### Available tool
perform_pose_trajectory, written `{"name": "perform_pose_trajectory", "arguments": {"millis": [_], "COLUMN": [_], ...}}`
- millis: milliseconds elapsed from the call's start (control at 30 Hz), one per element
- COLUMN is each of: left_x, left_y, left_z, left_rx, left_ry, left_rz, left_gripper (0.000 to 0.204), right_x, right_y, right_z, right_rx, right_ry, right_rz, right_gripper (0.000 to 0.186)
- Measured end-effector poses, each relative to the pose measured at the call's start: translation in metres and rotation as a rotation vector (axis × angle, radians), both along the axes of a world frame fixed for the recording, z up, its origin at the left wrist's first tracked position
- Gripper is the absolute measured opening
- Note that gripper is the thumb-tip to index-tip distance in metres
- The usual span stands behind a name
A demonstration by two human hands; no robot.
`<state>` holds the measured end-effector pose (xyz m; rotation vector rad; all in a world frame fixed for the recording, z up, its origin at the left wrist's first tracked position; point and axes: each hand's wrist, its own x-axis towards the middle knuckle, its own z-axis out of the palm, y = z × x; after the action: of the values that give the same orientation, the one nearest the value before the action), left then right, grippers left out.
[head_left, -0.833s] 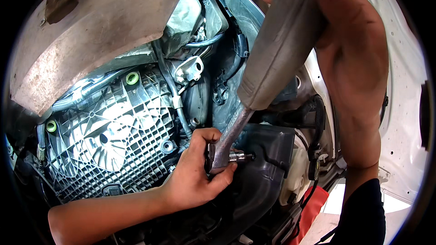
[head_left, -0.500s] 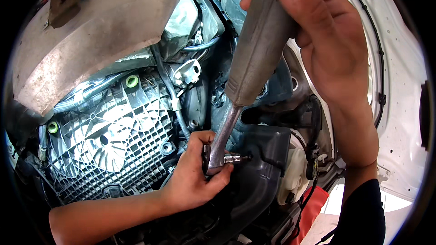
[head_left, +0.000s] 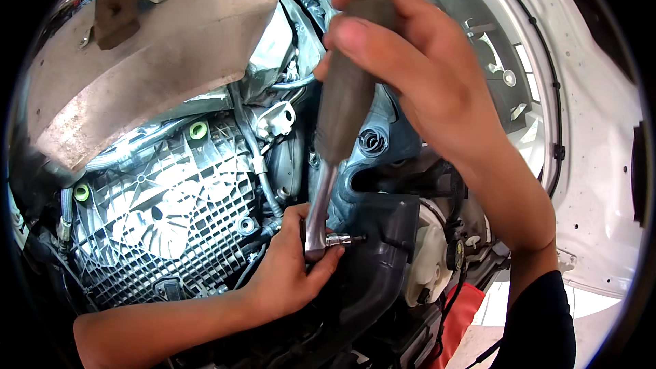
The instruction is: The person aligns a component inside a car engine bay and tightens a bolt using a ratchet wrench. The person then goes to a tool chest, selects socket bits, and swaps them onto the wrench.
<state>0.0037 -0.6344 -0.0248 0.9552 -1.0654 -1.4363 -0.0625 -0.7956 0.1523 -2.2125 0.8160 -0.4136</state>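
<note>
Inside a car's open engine bay, my right hand (head_left: 424, 89) wraps the grey handle of a ratchet wrench (head_left: 342, 116), fingers curled tight around the grip and thumb pressed along its near side. The wrench slants down from upper right to lower left, its steel shank ending at the ratchet head low in the middle of the bay. There my left hand (head_left: 290, 270) cups the head, fingertips (head_left: 326, 260) pressed together around it, steadying the short socket bit (head_left: 342, 239) that juts out to the right against a dark plastic air duct (head_left: 372, 260).

My left forearm comes in from the lower left, crossing under the ribbed grey fan shroud (head_left: 164, 212), which sits just beside the hand. Green caps (head_left: 197, 130) dot the shroud's upper edge. A dusty tan cover (head_left: 143, 55) overhangs the shroud at upper left. A black hose (head_left: 249, 143) and a silver bracket (head_left: 277, 119) crowd the space just left of the wrench shank. To the right of the duct stands a white plastic reservoir (head_left: 427, 260), with something red (head_left: 465, 318) below it, partly hidden. White body panel (head_left: 594, 164) curves along the right edge behind my right wrist.
</note>
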Motion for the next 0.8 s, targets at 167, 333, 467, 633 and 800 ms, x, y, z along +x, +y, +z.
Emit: {"name": "perform_pose_trajectory", "arguments": {"millis": [167, 333, 467, 633, 800], "left_x": [0.002, 0.009, 0.0, -0.005, 0.019], "left_y": [-0.016, -0.015, -0.013, -0.014, -0.015], "left_z": [-0.018, -0.023, -0.027, -0.017, -0.018], "left_rx": [-0.466, -0.684, -0.58, -0.157, -0.608], "left_ry": [-0.12, -0.138, -0.102, 0.021, -0.201], "left_rz": [-0.018, -0.069, -0.034, -0.098, -0.085], "left_gripper": [0.052, 0.055, 0.053, 0.052, 0.055], "right_x": [-0.038, -0.057, -0.025, 0.004, -0.063], "right_y": [0.081, 0.146, 0.084, -0.003, 0.127], "right_z": [0.025, 0.033, -0.007, -0.028, 0.005], "right_rx": [-0.134, -0.337, 0.062, 0.559, -0.084], "right_ry": [-0.271, -0.171, -0.346, -0.123, 0.089], "right_rz": [0.299, 0.309, -0.006, -0.498, 0.217], "right_gripper": [0.039, 0.054, 0.036, 0.032, 0.015]}}
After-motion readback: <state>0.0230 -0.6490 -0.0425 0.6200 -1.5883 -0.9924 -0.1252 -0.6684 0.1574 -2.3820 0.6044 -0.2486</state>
